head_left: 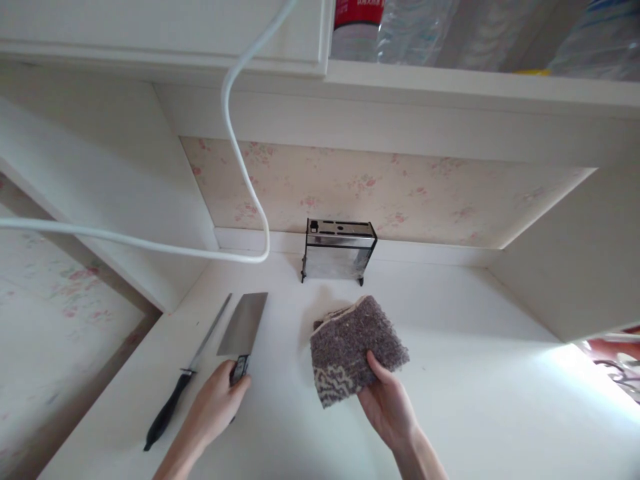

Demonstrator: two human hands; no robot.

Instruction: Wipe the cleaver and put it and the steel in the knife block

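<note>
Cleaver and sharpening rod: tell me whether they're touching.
Apart. The head view shows a strip of bare white counter running between the blade of the cleaver and the sharpening rod to its left.

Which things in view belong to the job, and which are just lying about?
Likely belonging:
cleaver, in the left hand
cloth, in the right hand
sharpening steel and slotted stand, perhaps

Probably incidental:
white cable
shelf items

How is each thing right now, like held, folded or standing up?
Cleaver: blade bare, handle gripped by left hand
Cloth: folded, held in right hand
Sharpening steel: lying on counter
Slotted metal stand: upright on counter
White cord: bent
</note>
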